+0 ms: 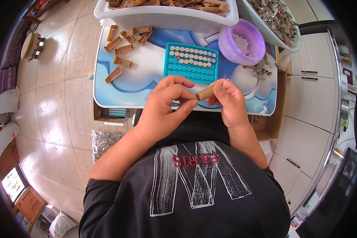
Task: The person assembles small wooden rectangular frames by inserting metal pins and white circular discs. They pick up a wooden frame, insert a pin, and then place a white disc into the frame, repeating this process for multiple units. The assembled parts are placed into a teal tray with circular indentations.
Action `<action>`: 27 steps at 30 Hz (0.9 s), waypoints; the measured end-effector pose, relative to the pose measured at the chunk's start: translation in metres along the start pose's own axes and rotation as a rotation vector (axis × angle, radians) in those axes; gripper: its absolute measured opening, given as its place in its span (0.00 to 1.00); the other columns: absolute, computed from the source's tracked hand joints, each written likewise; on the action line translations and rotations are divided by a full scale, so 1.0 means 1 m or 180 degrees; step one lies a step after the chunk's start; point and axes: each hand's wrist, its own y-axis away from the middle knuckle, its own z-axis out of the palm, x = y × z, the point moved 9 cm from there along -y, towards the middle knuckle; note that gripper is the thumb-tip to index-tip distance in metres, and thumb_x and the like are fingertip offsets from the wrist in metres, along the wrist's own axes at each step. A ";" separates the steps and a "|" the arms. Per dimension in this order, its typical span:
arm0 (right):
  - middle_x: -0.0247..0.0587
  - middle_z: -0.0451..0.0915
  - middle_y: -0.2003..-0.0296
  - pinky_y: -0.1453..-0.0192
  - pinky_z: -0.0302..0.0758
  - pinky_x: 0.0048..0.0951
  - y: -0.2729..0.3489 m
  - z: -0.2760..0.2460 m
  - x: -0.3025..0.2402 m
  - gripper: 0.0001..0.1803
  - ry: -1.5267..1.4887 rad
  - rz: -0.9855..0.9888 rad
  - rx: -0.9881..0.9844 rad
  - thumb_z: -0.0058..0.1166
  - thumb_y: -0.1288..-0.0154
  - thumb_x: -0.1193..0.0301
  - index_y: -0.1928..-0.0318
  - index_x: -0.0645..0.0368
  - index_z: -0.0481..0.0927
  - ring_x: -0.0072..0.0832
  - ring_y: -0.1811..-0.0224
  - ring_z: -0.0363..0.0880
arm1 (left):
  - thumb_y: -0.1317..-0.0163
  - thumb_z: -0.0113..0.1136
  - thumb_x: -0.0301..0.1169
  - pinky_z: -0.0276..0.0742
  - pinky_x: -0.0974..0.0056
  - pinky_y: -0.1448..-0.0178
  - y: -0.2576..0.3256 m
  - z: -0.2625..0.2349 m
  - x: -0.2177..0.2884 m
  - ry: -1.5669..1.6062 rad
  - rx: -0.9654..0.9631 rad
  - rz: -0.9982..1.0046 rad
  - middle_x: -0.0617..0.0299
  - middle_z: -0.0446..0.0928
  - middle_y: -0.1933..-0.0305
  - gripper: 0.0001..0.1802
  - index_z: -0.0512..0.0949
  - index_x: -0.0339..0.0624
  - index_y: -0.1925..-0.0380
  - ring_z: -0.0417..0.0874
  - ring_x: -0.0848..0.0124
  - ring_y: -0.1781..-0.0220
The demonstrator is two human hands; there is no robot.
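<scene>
My right hand (230, 102) grips a tan plastic piece with a rounded back (206, 93) between thumb and fingers, above the table's near edge. Thumb and forefinger of my left hand (166, 104) are pinched together at that piece's left end; whatever they hold is too small to make out. Just beyond both hands lies a teal tray (215, 73) with rows of round wells. Small pale discs (192, 55) fill its far rows, while the nearer wells show bare teal. Several brown trough-shaped plastic pieces (123, 62) lie scattered on the table's left side.
At the back, a white bin (166, 18) is heaped with brown pieces. A purple-lined tub (225, 45) holds small white parts. Beside it, a pale crate (298, 43) contains metallic-looking bits, some of them (261, 72) on the table (107, 97). A cardboard box (280, 93) stands at right.
</scene>
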 end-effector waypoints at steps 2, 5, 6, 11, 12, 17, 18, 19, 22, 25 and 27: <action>0.31 0.77 0.73 0.65 0.70 0.19 0.000 0.000 0.003 0.18 -0.0098 0.0086 -0.0007 0.53 0.36 0.55 0.65 0.60 0.76 0.17 0.73 0.72 | 0.47 0.61 0.20 0.76 0.69 0.61 -0.001 0.000 0.005 -0.0070 0.0050 0.0160 0.57 0.77 0.60 0.04 0.76 0.36 0.71 0.79 0.71 0.63; 0.31 0.77 0.75 0.66 0.69 0.18 0.000 0.000 0.006 0.17 -0.0106 0.0098 0.0009 0.53 0.35 0.56 0.65 0.59 0.76 0.16 0.74 0.73 | 0.47 0.60 0.19 0.79 0.68 0.62 -0.001 0.001 0.007 -0.0056 0.0091 0.0277 0.56 0.77 0.60 0.04 0.75 0.36 0.72 0.81 0.69 0.63; 0.31 0.77 0.75 0.67 0.68 0.17 0.000 0.000 0.006 0.17 -0.0085 0.0082 0.0019 0.52 0.35 0.57 0.64 0.59 0.76 0.16 0.74 0.73 | 0.47 0.60 0.19 0.79 0.67 0.62 0.000 0.002 0.006 -0.0032 0.0099 0.0296 0.55 0.77 0.60 0.04 0.75 0.36 0.72 0.81 0.69 0.63; 0.31 0.76 0.76 0.70 0.66 0.17 0.000 0.008 0.000 0.16 -0.0206 0.0097 -0.0029 0.50 0.33 0.58 0.61 0.59 0.76 0.16 0.75 0.73 | 0.47 0.60 0.19 0.79 0.67 0.62 0.001 0.002 -0.004 0.0126 0.0167 0.0203 0.56 0.78 0.60 0.04 0.75 0.36 0.71 0.81 0.67 0.63; 0.31 0.76 0.77 0.71 0.66 0.16 0.000 0.010 0.000 0.16 -0.0261 0.0105 -0.0071 0.49 0.33 0.58 0.60 0.59 0.76 0.15 0.75 0.73 | 0.48 0.60 0.18 0.79 0.67 0.62 0.002 0.002 -0.005 0.0138 0.0171 0.0203 0.56 0.78 0.60 0.04 0.76 0.37 0.71 0.81 0.67 0.63; 0.31 0.76 0.77 0.73 0.66 0.17 0.001 0.010 0.005 0.16 -0.0320 0.0181 -0.0077 0.49 0.33 0.58 0.61 0.59 0.75 0.15 0.76 0.72 | 0.51 0.60 0.18 0.78 0.67 0.62 0.003 0.002 0.016 -0.0610 0.0194 0.0757 0.54 0.78 0.58 0.06 0.76 0.37 0.72 0.81 0.63 0.62; 0.31 0.76 0.77 0.74 0.66 0.17 0.000 0.010 0.006 0.15 -0.0309 0.0192 -0.0058 0.49 0.33 0.58 0.61 0.59 0.75 0.15 0.77 0.72 | 0.51 0.61 0.18 0.78 0.67 0.62 0.004 0.003 0.016 -0.0612 0.0143 0.0797 0.54 0.78 0.57 0.06 0.76 0.37 0.72 0.81 0.62 0.62; 0.31 0.76 0.77 0.74 0.66 0.16 0.000 0.009 0.007 0.15 -0.0238 0.0206 -0.0042 0.50 0.33 0.58 0.62 0.59 0.75 0.15 0.77 0.72 | 0.50 0.60 0.18 0.77 0.67 0.61 0.003 0.004 0.015 -0.0585 0.0117 0.0751 0.54 0.78 0.57 0.06 0.76 0.37 0.72 0.81 0.64 0.61; 0.31 0.76 0.77 0.74 0.66 0.16 0.000 0.004 0.006 0.15 0.0059 0.0169 0.0024 0.50 0.33 0.59 0.64 0.59 0.74 0.15 0.76 0.73 | 0.46 0.59 0.18 0.77 0.69 0.58 0.001 0.004 0.003 -0.0168 0.0038 0.0358 0.54 0.77 0.55 0.04 0.75 0.36 0.71 0.81 0.68 0.60; 0.32 0.76 0.76 0.73 0.68 0.16 0.000 0.001 -0.001 0.14 0.0312 -0.0008 0.0121 0.51 0.34 0.61 0.65 0.60 0.74 0.15 0.76 0.73 | 0.42 0.57 0.20 0.77 0.69 0.55 0.006 0.010 -0.029 0.0863 -0.0014 -0.0352 0.54 0.75 0.53 0.02 0.74 0.35 0.71 0.81 0.70 0.58; 0.33 0.76 0.74 0.73 0.69 0.16 0.000 0.003 -0.005 0.13 0.0195 -0.0097 0.0195 0.52 0.34 0.62 0.65 0.61 0.73 0.16 0.76 0.74 | 0.39 0.56 0.21 0.76 0.69 0.53 0.007 0.014 -0.042 0.1471 -0.0015 -0.0558 0.54 0.74 0.52 0.02 0.73 0.34 0.70 0.80 0.70 0.57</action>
